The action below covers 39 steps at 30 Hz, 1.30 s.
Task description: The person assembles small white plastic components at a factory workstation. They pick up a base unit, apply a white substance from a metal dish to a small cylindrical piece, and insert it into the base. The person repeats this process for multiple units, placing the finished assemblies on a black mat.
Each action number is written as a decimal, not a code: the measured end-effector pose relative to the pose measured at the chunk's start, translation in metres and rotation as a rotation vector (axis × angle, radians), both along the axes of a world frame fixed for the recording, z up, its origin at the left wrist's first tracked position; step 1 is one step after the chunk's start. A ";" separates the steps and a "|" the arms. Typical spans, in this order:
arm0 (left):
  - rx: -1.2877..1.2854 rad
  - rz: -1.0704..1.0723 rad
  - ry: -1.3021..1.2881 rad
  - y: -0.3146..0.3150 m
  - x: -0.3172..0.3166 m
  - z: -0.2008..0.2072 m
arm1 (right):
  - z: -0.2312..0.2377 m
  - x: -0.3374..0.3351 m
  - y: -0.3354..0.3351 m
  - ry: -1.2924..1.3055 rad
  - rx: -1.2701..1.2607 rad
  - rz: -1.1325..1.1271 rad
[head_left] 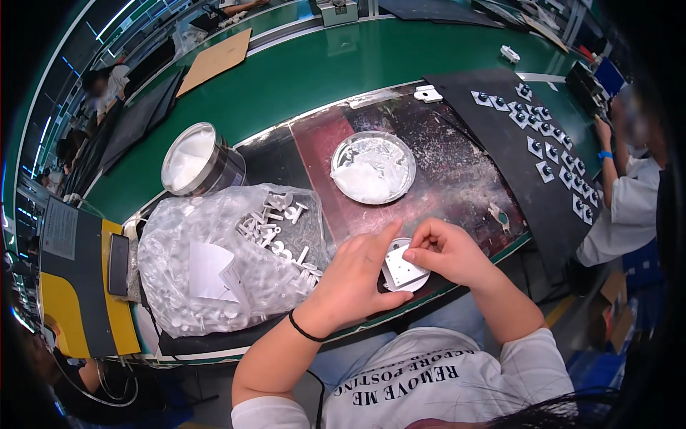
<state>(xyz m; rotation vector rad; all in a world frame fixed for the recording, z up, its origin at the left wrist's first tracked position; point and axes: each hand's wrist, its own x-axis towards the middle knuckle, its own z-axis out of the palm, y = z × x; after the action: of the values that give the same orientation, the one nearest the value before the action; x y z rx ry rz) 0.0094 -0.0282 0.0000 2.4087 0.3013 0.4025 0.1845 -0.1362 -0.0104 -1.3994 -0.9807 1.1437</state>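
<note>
At the near edge of the worktable lies a white part, a flat square plate with small holes (pixel 404 272) over a rounded white base. My left hand (pixel 354 275) brackets it from the left, thumb on the near side and fingers on the far side, holding it at its edges. Over its right side, my right hand (pixel 453 252) is closed in a pinch at the plate's surface; whatever sits between the fingertips is too small to make out. Just beyond both hands stands a round metal dish (pixel 404 187) with white material in it.
Left of my hands, a clear plastic bag (pixel 168 261) spills white plastic pieces (pixel 275 229). Behind it a tilted metal tin (pixel 230 169) holds white paste-like material. A yellow-and-grey machine (pixel 86 286) stands far left. Rightward, a black mat (pixel 493 118) carries several small parts beside a co-worker (pixel 636 193).
</note>
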 end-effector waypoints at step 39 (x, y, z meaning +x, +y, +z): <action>0.373 0.704 -0.262 0.063 -0.031 0.015 | 0.034 0.017 0.016 -0.625 0.433 -0.041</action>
<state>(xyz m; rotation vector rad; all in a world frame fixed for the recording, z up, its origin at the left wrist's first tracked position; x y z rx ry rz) -0.0217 0.0345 0.0150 2.4958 1.0356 1.1623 0.2013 -0.1200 0.0238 -1.4231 -1.5216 0.4075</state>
